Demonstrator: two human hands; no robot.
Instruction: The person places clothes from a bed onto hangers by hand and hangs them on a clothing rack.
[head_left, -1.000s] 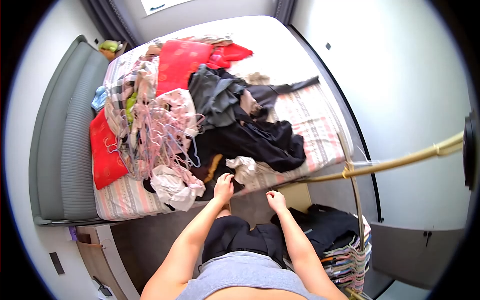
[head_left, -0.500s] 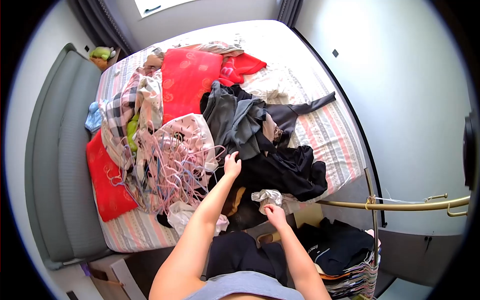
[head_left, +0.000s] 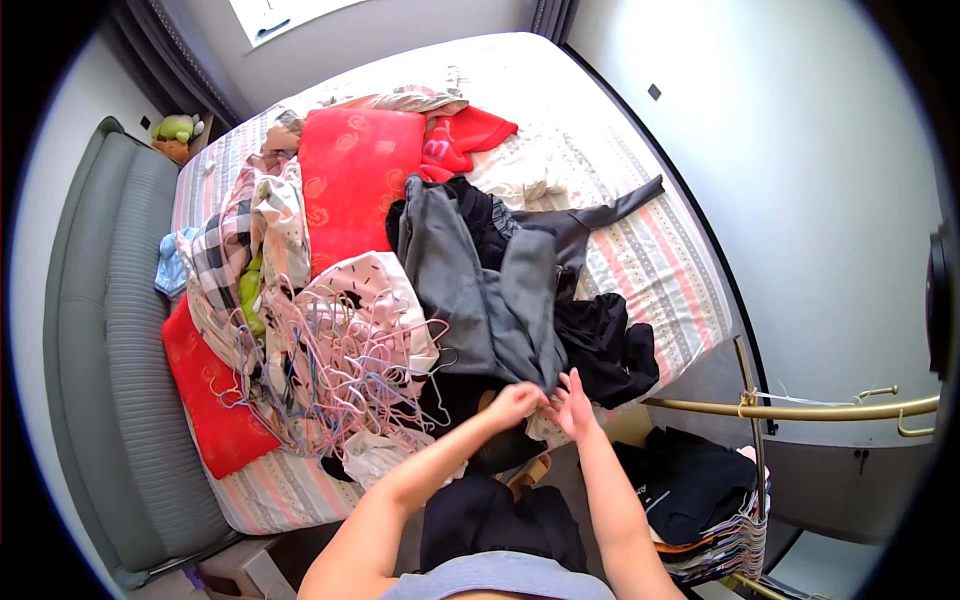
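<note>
A grey garment that looks like a pair of trousers (head_left: 470,305) lies stretched over the clothes on the bed, its near corner coming to my hands. At that corner my left hand (head_left: 518,402) is closed, its fingertips pinching the grey cloth. My right hand (head_left: 571,408) is right beside it, touching or almost touching the same corner, fingers extended and apart. Black clothing (head_left: 610,345) lies crumpled to the right of the trousers. Left of them is a tangled heap of pink and blue hangers (head_left: 350,365).
Red pillows (head_left: 360,180) and a plaid cloth (head_left: 222,245) are piled on the striped bed (head_left: 640,260). A gold rail (head_left: 800,411) juts in at the right, above dark clothes on hangers (head_left: 690,490). A grey headboard (head_left: 150,380) borders the left.
The bunched grey garment has been spread out and drawn toward me. My left hand has moved right and nearer to me, meeting my right hand; the right hand's fingers have opened out. The view has shifted slightly.
</note>
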